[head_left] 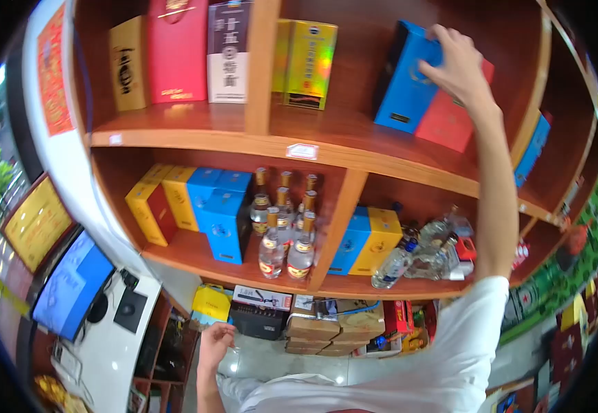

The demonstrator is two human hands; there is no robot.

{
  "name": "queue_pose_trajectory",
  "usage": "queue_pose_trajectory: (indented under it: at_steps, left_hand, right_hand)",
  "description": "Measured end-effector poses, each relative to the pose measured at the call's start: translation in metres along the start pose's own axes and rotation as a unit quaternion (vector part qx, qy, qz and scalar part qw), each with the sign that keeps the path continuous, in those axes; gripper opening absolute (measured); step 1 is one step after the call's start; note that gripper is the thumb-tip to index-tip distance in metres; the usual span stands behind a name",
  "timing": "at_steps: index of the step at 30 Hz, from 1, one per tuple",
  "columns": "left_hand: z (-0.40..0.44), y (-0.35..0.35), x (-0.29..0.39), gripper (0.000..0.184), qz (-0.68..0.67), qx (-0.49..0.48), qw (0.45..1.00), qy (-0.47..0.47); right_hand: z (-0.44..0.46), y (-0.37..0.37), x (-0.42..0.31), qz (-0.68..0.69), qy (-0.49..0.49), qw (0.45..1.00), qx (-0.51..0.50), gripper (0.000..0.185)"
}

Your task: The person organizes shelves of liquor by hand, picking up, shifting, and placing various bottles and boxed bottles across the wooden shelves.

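Observation:
My right hand reaches up to the upper shelf and grips a blue box near its top right corner. The thumb lies across the box's front and the fingers are at its upper edge. The blue box stands slightly tilted on the shelf, and a red box leans right beside it, partly behind my wrist. My left hand hangs low in front of the shelving, its fingers loosely curled, with nothing visible in them.
A gold box stands left on the same shelf. Below are clear glass bottles, blue and yellow boxes and more bottles. Cardboard cartons sit on the floor. A desk with a monitor is at the left.

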State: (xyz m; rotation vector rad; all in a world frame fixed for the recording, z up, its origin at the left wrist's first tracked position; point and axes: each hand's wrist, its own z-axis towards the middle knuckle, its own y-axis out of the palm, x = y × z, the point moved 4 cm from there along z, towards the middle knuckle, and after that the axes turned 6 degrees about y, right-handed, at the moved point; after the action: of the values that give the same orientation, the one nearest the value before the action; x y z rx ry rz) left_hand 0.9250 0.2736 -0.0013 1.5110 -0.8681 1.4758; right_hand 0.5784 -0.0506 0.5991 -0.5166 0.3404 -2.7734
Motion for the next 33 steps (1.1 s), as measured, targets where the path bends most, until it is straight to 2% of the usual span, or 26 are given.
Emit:
queue_pose_trajectory:
  at_steps: [2, 3, 5, 8, 11, 15, 17, 19, 20, 23, 25, 26, 27, 28, 31, 33]
  left_hand:
    - [-0.014, -0.007, 0.007, 0.021, 0.009, 0.030, 0.999, -0.009]
    - [-0.018, -0.007, 0.011, 0.020, 0.013, 0.038, 0.999, -0.010]
    - [-0.021, -0.005, 0.015, 0.020, 0.019, 0.046, 0.999, -0.016]
    - [-0.016, 0.014, 0.026, 0.019, 0.011, 0.022, 1.000, 0.010]
    - [-0.005, 0.041, 0.047, 0.021, 0.012, -0.010, 1.000, 0.015]
    - [-0.004, 0.063, 0.064, 0.019, -0.003, -0.025, 1.000, 0.015]
    - [-0.008, 0.064, 0.063, 0.019, -0.007, -0.023, 1.000, 0.015]
    - [-0.010, 0.049, 0.033, 0.018, -0.029, -0.018, 0.999, 0.036]
    - [-0.013, 0.040, 0.019, 0.019, -0.040, -0.009, 0.999, 0.036]
    - [-0.027, 0.012, 0.003, 0.020, -0.051, 0.020, 0.998, 0.011]
    - [-0.032, -0.004, -0.012, 0.022, -0.066, 0.038, 0.997, 0.002]
    - [-0.033, -0.009, -0.014, 0.021, -0.055, 0.047, 0.997, -0.007]
    - [-0.032, -0.013, -0.013, 0.021, -0.044, 0.054, 0.997, -0.018]
    - [-0.028, -0.015, -0.010, 0.021, -0.041, 0.055, 0.997, -0.022]
    - [-0.001, -0.006, -0.003, 0.013, 0.000, -0.007, 1.000, 0.023]
    - [0.016, 0.014, 0.016, 0.011, 0.072, -0.057, 0.995, 0.039]
  right_hand:
    - [-0.008, -0.014, 0.005, 0.091, -0.045, 0.995, 0.025, 0.053]
    - [-0.009, -0.011, 0.015, 0.137, -0.052, 0.989, 0.024, 0.065]
    - [-0.016, -0.005, 0.022, 0.114, 0.010, 0.993, -0.007, 0.078]
    - [-0.013, 0.024, 0.026, -0.017, 0.049, 0.998, -0.028, 0.090]
    - [0.003, 0.048, 0.022, 0.005, 0.050, 0.997, -0.052, 0.093]
    - [0.028, 0.061, 0.002, -0.046, 0.098, 0.983, -0.148, 0.098]
    - [0.033, 0.060, -0.007, -0.077, 0.129, 0.970, -0.190, 0.097]
    - [0.034, 0.064, -0.010, -0.085, 0.139, 0.963, -0.213, 0.093]
    - [0.031, 0.064, -0.013, -0.074, 0.134, 0.968, -0.197, 0.083]
    - [0.018, 0.046, -0.014, -0.066, 0.075, 0.991, -0.088, 0.070]
    - [0.002, 0.006, -0.012, -0.012, 0.031, 0.999, -0.013, 0.058]
    - [-0.006, -0.019, -0.013, 0.009, 0.008, 1.000, -0.025, 0.056]
    - [-0.013, -0.038, -0.013, 0.039, -0.023, 0.998, -0.037, 0.067]
    - [-0.023, -0.053, -0.013, 0.101, -0.042, 0.993, -0.048, 0.085]
    - [-0.049, -0.075, -0.032, 0.177, -0.039, 0.970, -0.163, 0.100]
    - [-0.071, -0.090, -0.065, 0.105, -0.044, 0.983, -0.141, 0.102]
